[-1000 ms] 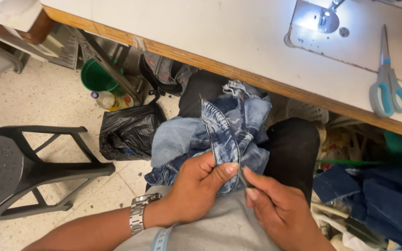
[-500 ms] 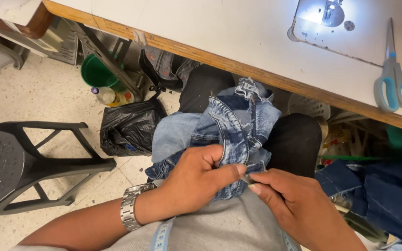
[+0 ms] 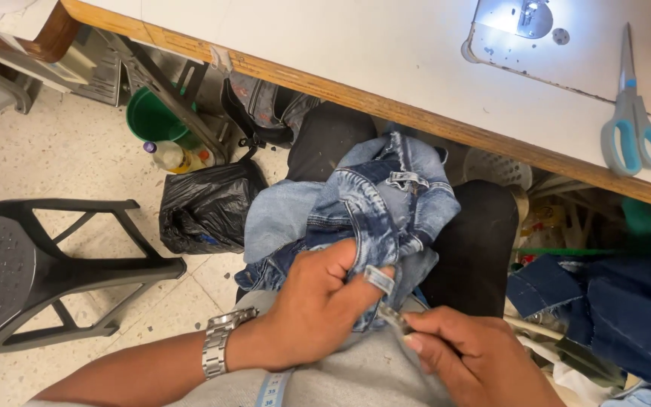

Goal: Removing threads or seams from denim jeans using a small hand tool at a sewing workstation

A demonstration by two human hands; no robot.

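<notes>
Below the table edge, jeans run lap-to-table, both hands gripping

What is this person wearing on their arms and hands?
Both forearms are bare, with no sleeves showing and no gloves. The left hand has a silver metal-link wristwatch on its wrist. The right hand shows no watch, and I see no rings.

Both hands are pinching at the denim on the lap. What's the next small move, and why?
Probably a short, steady pull with the right hand while the left hand keeps the denim garment bunched. The right fingertips meet the left thumb at a small pale tab on the fabric edge, so the grip looks set; what the right fingers pinch is too small to tell.
</notes>
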